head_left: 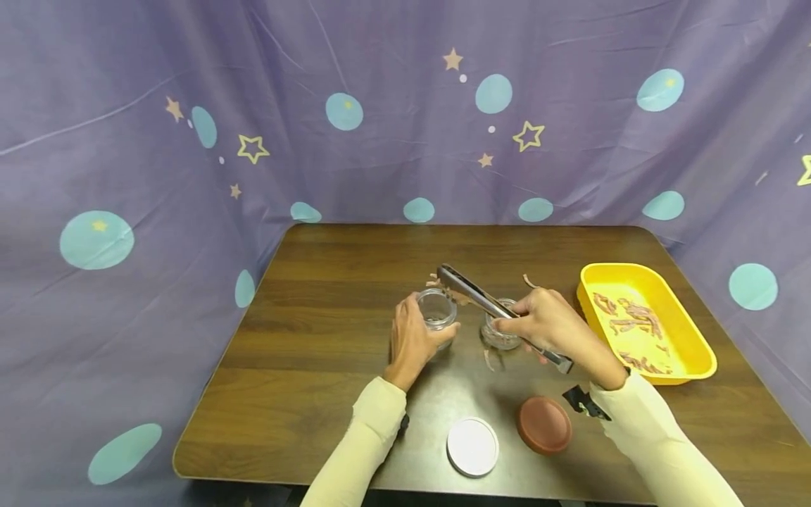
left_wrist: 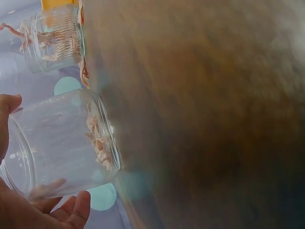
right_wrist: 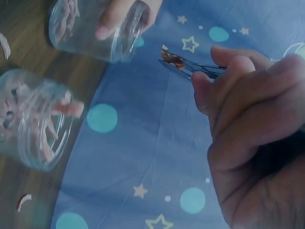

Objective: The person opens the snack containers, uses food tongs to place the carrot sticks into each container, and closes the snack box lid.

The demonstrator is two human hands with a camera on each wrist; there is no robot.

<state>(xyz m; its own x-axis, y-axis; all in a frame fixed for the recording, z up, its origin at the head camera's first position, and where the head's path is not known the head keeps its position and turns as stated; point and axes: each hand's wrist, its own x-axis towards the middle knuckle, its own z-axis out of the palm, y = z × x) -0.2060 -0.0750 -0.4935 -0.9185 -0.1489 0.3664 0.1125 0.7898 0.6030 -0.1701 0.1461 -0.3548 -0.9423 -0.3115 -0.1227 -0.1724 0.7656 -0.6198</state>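
Left hand [head_left: 410, 343] is wrapped around a small clear glass jar [head_left: 438, 314] standing on the dark wooden worktop [head_left: 317, 352], fingers curled on its wall. Long metal tongs [head_left: 488, 307] are gripped by the right hand [head_left: 545, 325], tips raised over that jar with a reddish scrap pinched between them. A second clear glass jar [head_left: 500, 334] holding pinkish strips stands just beside the first, under the tongs.

Right hand: the right hand [right_wrist: 252, 129] held metal tongs [right_wrist: 195, 69], fingers curled round them.
Tongs' tip: pinched a small reddish piece [right_wrist: 172, 58].
Upper jar [right_wrist: 95, 28]: gripped by fingers.
Lower jar [right_wrist: 33, 124]: held pinkish strips, on the wooden surface [right_wrist: 28, 67].
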